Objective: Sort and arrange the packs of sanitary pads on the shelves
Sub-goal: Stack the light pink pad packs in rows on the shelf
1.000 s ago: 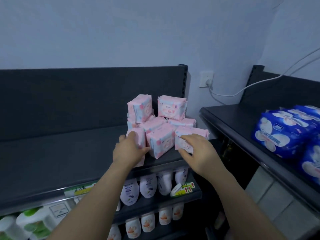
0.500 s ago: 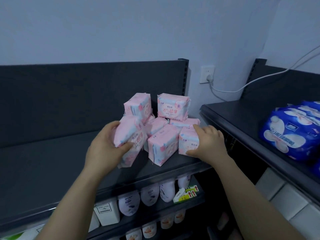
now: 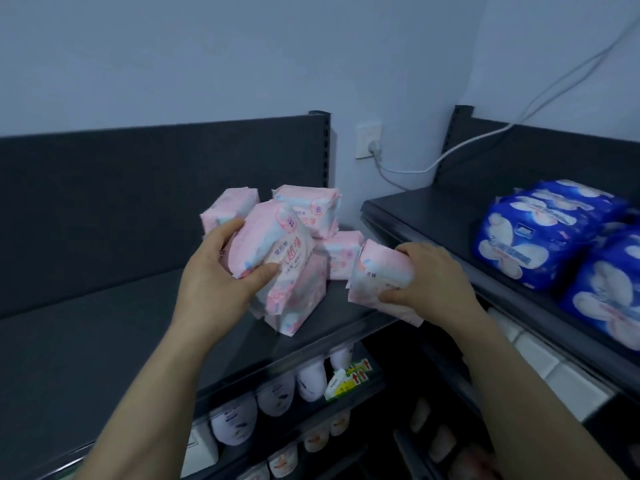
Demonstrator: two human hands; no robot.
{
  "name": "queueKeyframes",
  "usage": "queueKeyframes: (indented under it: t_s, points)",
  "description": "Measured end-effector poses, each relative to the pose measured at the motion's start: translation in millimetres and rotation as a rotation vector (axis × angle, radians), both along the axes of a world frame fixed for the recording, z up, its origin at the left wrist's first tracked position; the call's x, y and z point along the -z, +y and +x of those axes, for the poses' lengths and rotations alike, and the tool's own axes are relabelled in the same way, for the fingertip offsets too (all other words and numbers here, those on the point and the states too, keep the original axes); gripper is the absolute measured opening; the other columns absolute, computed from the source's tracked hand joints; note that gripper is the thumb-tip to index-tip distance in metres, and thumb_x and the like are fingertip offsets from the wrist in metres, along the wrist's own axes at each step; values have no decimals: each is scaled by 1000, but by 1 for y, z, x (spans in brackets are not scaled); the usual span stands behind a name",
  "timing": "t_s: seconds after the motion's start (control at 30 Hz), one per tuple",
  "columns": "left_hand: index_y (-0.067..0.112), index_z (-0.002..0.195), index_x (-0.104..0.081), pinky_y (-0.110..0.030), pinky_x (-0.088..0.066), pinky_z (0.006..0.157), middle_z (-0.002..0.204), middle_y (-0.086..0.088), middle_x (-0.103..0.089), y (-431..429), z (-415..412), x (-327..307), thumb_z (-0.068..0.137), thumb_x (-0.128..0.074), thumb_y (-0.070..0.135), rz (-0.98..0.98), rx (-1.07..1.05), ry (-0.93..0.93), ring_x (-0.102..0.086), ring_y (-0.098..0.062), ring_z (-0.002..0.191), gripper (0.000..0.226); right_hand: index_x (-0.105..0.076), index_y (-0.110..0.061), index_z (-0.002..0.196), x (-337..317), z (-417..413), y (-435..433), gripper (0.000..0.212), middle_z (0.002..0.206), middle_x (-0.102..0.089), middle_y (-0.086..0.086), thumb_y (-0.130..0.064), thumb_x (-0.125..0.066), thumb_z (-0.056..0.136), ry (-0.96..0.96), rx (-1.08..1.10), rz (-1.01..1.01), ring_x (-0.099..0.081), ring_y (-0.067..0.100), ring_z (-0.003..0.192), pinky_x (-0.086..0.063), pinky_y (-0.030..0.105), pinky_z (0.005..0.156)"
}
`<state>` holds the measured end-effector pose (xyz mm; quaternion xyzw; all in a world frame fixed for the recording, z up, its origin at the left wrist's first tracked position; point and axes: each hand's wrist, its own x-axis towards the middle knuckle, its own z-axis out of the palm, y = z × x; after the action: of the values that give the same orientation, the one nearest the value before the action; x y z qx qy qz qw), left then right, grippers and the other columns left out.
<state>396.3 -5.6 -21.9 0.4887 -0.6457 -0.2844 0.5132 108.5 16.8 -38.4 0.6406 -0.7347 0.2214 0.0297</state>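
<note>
Gripping a soft pink plastic pad pack (image 3: 273,251) in my left hand (image 3: 207,282), a twin pack (image 3: 377,275) in my right hand (image 3: 431,278), mid-sort; next, I'd row them leftward.

One head-worn wide-angle camera faces forward and down, near the dark shelf (image 3: 86,341). Left hand (image 3: 211,275) and right hand (image 3: 436,278) enter frame from 6 o'clock. Pink packs (image 3: 304,216) lie at centre, side shelf (image 3: 433,209) at 3 o'clock.

Left hand (image 3: 211,282) grips a tilted pink plastic pad pack (image 3: 273,251); right hand (image 3: 429,278) grips another, seemingly blurred pink pack (image 3: 377,275); between them more pink packs (image 3: 341,256) sit on the dark grey shelf (image 3: 104,341).
</note>
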Motion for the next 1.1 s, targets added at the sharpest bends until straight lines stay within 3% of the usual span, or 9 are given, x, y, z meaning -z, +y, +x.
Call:
queueKeyframes:
  t_s: [0.2, 0.37, 0.53, 0.67, 0.8, 0.97, 1.1]
  points:
    - [28, 137, -49, -22, -42, 93, 129, 15, -54, 9, -63, 8, 72, -84, 26, 21, 185, -50, -53, -5, 115, 73, -52, -28, 123, -19, -32, 78, 72, 114, -53, -5, -49, -82, 61, -62, 135, 1, -46, 18, 107, -42, 40, 91]
    - [23, 132, -53, -4, -42, 79, 118, 13, -58, 42, -132, 15, 72, -83, 16, 22, 384, -77, -53, 0, 98, 67, -55, -31, 117, -26, -65, 165, 67, 105, -52, -10, -50, -82, 59, -79, 282, -38, -48, 15, 101, -44, 38, 85]
    - [28, 135, -51, 6, -32, 79, 123, 14, -57, 101, -205, 14, 62, -79, 23, -31, 638, -96, -51, 5, 105, 78, -56, -33, 117, -31, -101, 270, 66, 105, -54, -8, -50, -82, 58, -13, 502, -35, -49, 20, 102, -41, 34, 80]
    - [29, 135, -52, 3, -37, 76, 130, 11, -56, 172, -262, 15, 70, -82, 6, -33, 783, -77, -53, -3, 111, 75, -55, -27, 122, -35, -125, 368, 72, 113, -56, -4, -49, -82, 59, 6, 640, -42, -48, 22, 107, -41, 35, 88]
    - [29, 138, -49, 1, -39, 72, 130, 12, -53, 264, -314, 12, 74, -82, 14, -35, 921, -66, -51, -4, 112, 73, -52, -24, 129, -37, -144, 476, 79, 122, -56, -2, -49, -83, 60, 14, 765, -33, -47, 23, 114, -41, 38, 94]
    - [31, 136, -49, -3, -44, 66, 118, 22, -53, 390, -376, 9, 79, -78, 14, -26, 1146, -10, -54, 12, 94, 66, -54, -28, 126, -38, -160, 618, 77, 116, -57, -4, -49, -83, 58, 38, 956, -26, -49, 22, 110, -43, 36, 87]
    - [30, 137, -48, -15, -43, 80, 125, 22, -52, 486, -417, 17, 80, -78, 19, -7, 1309, 0, -51, -2, 112, 65, -57, -24, 123, -33, -166, 724, 78, 111, -58, -1, -49, -85, 54, 55, 1110, -28, -51, 25, 108, -43, 38, 89]
